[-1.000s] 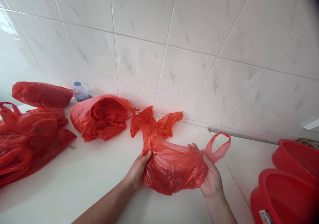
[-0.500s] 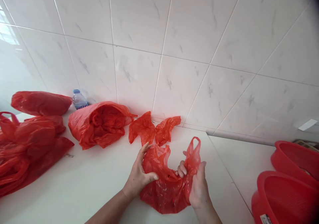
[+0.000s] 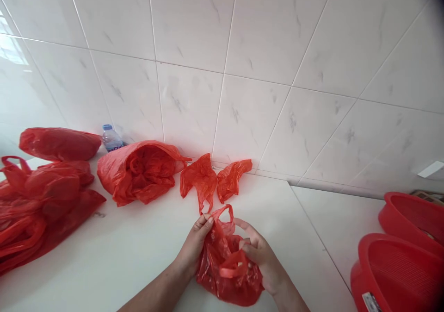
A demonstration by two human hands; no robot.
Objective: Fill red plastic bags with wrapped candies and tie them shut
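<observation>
Between my hands is a red plastic carrier bag [image 3: 229, 279], its loop handles showing at the top and front. My left hand [image 3: 196, 240] pinches the bag's upper left edge between thumb and fingers. On the other side, my right hand [image 3: 258, 252] grips the bag near its right rim, thumb and fingers bent and the index finger stretched toward the upper handle. Small light bits show through the thin plastic; I cannot make out what they are. Just behind the held bag lie two crumpled red bags [image 3: 199, 180] [image 3: 233, 178].
A large open red bag [image 3: 138, 173] stuffed with red plastic lies by the wall. More red bags [image 3: 45, 201] are heaped at left, near a water bottle [image 3: 111, 138]. Red plastic baskets [image 3: 367, 256] stand at right on the white tabletop [image 3: 132, 252]. Tiled wall [image 3: 187, 103] rises behind.
My left hand has closed from a spread grip into a pinch on the bag's edge. My right hand has shifted from the raised handle, which now folds down in front.
</observation>
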